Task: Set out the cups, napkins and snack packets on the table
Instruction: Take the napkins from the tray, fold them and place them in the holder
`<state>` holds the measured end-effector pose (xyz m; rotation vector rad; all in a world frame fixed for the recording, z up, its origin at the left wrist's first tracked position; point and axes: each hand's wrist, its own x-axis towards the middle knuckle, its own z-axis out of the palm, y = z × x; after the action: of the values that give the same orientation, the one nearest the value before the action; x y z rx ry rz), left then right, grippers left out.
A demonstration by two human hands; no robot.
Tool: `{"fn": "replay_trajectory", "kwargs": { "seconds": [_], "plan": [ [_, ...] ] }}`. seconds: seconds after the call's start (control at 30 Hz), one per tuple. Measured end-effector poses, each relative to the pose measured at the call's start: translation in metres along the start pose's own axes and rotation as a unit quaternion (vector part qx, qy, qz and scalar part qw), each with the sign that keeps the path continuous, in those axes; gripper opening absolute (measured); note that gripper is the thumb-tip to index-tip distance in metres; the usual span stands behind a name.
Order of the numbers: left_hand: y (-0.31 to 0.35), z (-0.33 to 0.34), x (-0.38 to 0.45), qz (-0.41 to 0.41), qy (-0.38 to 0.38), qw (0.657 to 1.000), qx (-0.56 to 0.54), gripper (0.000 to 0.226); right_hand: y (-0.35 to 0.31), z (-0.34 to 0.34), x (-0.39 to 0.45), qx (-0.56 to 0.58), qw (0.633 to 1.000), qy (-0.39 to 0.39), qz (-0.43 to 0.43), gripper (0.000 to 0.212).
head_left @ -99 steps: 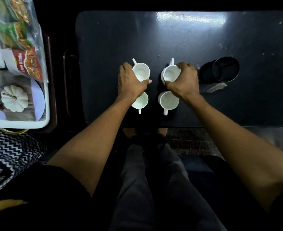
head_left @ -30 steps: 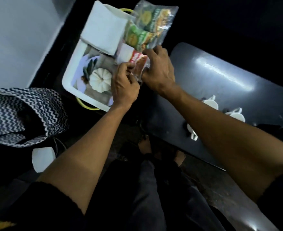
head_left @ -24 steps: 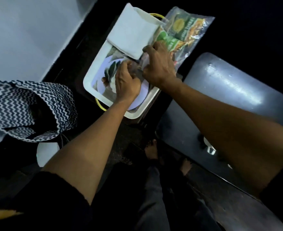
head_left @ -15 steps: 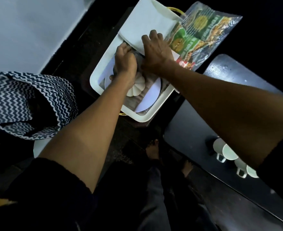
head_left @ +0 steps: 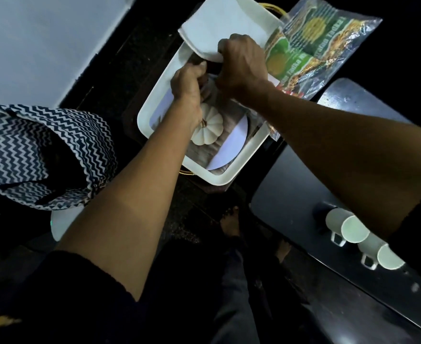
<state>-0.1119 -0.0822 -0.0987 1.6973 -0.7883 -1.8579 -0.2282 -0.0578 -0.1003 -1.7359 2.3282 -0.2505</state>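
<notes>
With 2 cups (head_left: pixel 364 236) in view on the worktop (head_left: pixel 291 194), napkins (head_left: pixel 225 28) and snack packets (head_left: pixel 311 43) remain at the tray (head_left: pixel 152 105), where the right hand (head_left: pixel 241 68) pinches the napkins' edge and the left hand (head_left: pixel 188 85) curls its fingers beside it.

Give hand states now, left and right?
Left hand: curled shut over the tray; what it grips is hidden.
Right hand: shut on the napkins.
</notes>
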Motion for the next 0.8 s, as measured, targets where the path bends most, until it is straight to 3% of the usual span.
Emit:
{"fn": "replay_trajectory", "kwargs": {
  "seconds": [0.17,0.27,0.33,0.5,0.57,0.67,0.73,0.8],
  "plan": [
    [-0.003,0.004,-0.021,-0.018,-0.087,0.991,-0.098,0.040,-0.032,-0.015,-0.045,0.134,0.990,0.051,0.016,0.023],
    [-0.010,-0.003,-0.038,-0.033,-0.035,0.997,-0.061,0.046,-0.037,-0.024,-0.087,0.205,0.978,0.033,0.008,0.030],
    [-0.014,-0.006,-0.053,-0.024,0.025,0.999,-0.036,0.038,-0.034,-0.030,-0.113,0.239,0.970,0.032,0.014,0.034],
    [-0.030,-0.003,-0.105,0.063,0.076,0.995,0.014,0.029,-0.006,-0.050,-0.168,0.312,0.929,0.172,0.101,0.034],
    [-0.042,0.002,-0.131,0.106,0.047,0.993,0.036,0.024,0.013,-0.061,-0.187,0.288,0.924,0.207,0.146,0.046],
    [-0.063,0.015,-0.170,0.123,-0.054,0.989,0.065,0.020,0.051,-0.076,-0.219,0.318,0.914,0.156,0.198,0.068],
    [-0.079,0.029,-0.193,0.123,-0.114,0.983,0.077,0.022,0.083,-0.088,-0.244,0.432,0.868,0.088,0.230,0.063],
    [-0.096,0.045,-0.212,0.114,-0.157,0.977,0.092,0.027,0.115,-0.098,-0.271,0.558,0.789,0.047,0.253,0.042]
  ]
}}
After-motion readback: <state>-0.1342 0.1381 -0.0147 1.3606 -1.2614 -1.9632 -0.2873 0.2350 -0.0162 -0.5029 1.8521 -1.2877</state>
